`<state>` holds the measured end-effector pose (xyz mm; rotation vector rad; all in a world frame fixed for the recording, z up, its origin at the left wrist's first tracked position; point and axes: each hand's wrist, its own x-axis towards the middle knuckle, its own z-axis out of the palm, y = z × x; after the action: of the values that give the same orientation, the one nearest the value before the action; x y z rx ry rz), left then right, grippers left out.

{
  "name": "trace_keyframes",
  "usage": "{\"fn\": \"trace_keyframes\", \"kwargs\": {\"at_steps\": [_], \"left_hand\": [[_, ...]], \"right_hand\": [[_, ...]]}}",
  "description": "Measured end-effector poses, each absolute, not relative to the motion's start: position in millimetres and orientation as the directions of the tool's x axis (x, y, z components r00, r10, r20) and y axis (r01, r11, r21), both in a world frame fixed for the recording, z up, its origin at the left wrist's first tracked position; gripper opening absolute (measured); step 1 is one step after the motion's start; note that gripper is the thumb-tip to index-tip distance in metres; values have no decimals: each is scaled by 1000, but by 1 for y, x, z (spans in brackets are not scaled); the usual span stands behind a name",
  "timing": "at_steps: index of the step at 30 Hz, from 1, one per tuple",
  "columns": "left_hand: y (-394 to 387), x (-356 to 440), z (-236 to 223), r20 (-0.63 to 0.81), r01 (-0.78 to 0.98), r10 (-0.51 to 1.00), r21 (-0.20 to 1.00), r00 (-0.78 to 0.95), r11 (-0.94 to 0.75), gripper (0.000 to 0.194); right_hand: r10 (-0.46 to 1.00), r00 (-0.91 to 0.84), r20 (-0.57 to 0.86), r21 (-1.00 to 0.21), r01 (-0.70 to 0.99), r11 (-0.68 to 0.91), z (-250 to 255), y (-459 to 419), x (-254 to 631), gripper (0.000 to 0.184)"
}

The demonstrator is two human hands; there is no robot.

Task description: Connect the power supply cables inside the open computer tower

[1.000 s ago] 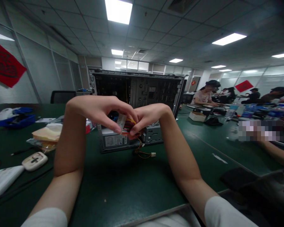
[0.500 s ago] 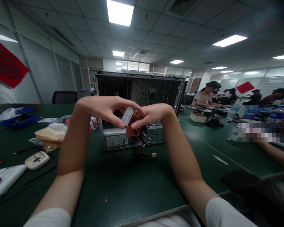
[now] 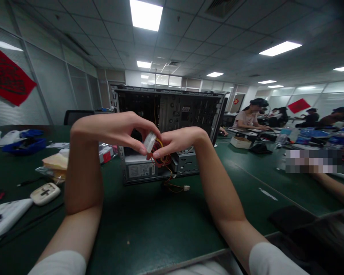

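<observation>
An open computer case [image 3: 172, 91] stands on the green table, its inside facing me. Low on its left is a silver power supply [image 3: 140, 170] with a printed label. In front of the case, my left hand [image 3: 126, 131] pinches a white multi-pin power connector [image 3: 150, 142] between thumb and fingers. My right hand [image 3: 177, 141] is closed on the bundle of coloured cables [image 3: 163, 159] just behind that connector. A smaller white plug [image 3: 186, 188] dangles on thin wires below the case. My fingers partly hide the cables.
Left on the green table [image 3: 160, 229] lie a blue tray [image 3: 24, 146], bagged parts [image 3: 55, 162], a cream-coloured case [image 3: 45, 193] and a white device [image 3: 11, 217]. To the right are a small box [image 3: 240, 142], water bottles [image 3: 306, 133] and another person's arm [image 3: 332, 183].
Both hands have shifted slightly left with the connector, which has turned so its label is seen more edge-on. My left wrist has swung further left. The computer case stays put.
</observation>
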<state>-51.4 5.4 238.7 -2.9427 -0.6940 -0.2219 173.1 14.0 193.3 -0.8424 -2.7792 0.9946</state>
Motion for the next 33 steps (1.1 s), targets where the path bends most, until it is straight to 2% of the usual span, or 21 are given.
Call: {"fn": "trace_keyframes", "kwargs": {"at_steps": [3, 5, 8, 11, 15, 17, 20, 26, 33], "left_hand": [[-1, -68, 241, 171, 443, 435, -11, 884, -896, 52], [-4, -82, 243, 225, 528, 510, -24, 830, -849, 59], [-6, -108, 246, 277, 580, 556, -8, 784, -814, 71], [-4, -134, 246, 275, 578, 564, 35, 779, -815, 79], [1, -146, 244, 339, 726, 676, -29, 654, -687, 94], [4, -143, 243, 351, 774, 718, -33, 602, -633, 97], [10, -137, 242, 348, 776, 724, -19, 596, -630, 88], [22, -128, 241, 338, 735, 703, 44, 626, -676, 50], [21, -123, 240, 333, 749, 714, 34, 616, -662, 50]], "right_hand": [[549, -804, -231, -607, 559, 564, 190, 20, 169, 42], [607, -765, -218, -575, 603, 553, 187, 27, 168, 41], [739, -670, -73, -523, 656, 544, 183, 37, 166, 37], [801, -586, 119, -459, 683, 568, 179, 47, 158, 36], [769, -477, 426, -221, 769, 600, 171, 57, 141, 29], [750, -449, 486, -121, 815, 567, 166, 63, 132, 25], [776, -422, 469, -28, 871, 490, 159, 73, 121, 31], [801, -325, 503, 34, 933, 358, 151, 88, 111, 39], [801, -312, 511, 45, 940, 337, 148, 92, 113, 39]]}}
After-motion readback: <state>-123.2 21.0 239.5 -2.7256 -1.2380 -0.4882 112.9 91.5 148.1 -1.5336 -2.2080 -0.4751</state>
